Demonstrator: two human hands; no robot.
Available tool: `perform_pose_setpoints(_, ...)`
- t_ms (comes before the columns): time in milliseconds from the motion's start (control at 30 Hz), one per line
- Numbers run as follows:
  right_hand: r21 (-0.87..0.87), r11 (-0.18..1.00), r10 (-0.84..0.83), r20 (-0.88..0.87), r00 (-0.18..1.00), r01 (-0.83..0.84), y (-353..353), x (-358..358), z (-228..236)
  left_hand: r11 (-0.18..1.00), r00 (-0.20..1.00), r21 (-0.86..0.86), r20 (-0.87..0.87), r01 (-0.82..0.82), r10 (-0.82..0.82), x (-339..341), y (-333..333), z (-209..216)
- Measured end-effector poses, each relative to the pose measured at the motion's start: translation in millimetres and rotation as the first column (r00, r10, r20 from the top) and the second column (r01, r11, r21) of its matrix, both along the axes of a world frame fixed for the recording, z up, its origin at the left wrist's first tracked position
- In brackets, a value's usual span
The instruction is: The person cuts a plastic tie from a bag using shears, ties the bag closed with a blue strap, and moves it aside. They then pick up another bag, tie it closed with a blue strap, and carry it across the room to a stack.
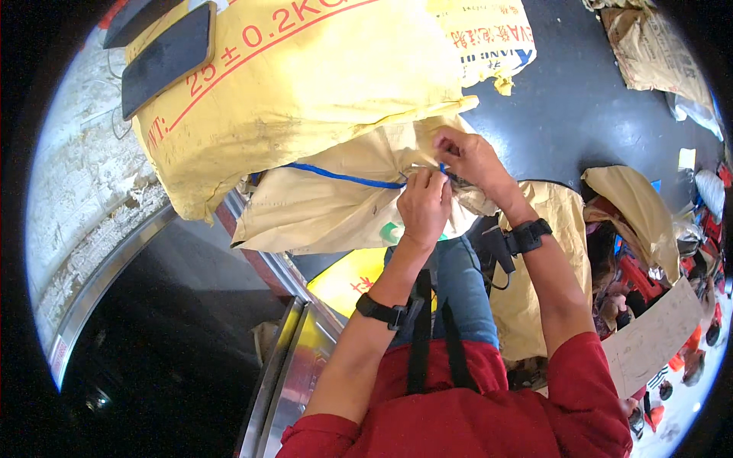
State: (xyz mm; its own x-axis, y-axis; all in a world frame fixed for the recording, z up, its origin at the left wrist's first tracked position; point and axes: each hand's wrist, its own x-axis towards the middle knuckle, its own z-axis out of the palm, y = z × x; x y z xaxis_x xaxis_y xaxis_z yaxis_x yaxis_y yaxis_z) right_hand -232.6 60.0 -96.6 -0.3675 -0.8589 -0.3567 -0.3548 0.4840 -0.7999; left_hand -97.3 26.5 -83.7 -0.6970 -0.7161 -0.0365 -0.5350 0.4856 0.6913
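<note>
A beige sack [328, 210] is gathered into a bunched neck in front of me. A blue cord [343, 177] runs from the left across the sack to this neck. My left hand [426, 208] is closed at the neck, its fingers pinching the cord. A short blue bit shows just above these fingers. Close by on the right, my right hand [472, 159] is closed in a pinch above that bit. What lies between its fingertips is hidden. Black straps with small devices are on both my wrists.
A large yellow sack [305, 91] with red print lies beyond, a dark phone [168, 61] on it. To the left is a metal-edged dark opening [175, 305]. Open paper sacks [542, 267] and a cardboard piece [653, 336] stand to the right. Another sack [657, 53] lies far right.
</note>
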Motion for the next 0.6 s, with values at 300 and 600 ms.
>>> perform_pose_setpoints(300,-0.163,0.987,-0.066,-0.421,0.905,-0.004,50,44,40,0.638,0.946,0.769,0.234,-0.039,-0.224,1,-30,-19)
perform_pose_setpoints(600,-0.157,0.966,-0.249,-0.353,0.902,0.206,45,57,29,0.259,0.964,0.943,0.243,-0.208,-0.111,-7,-42,-12)
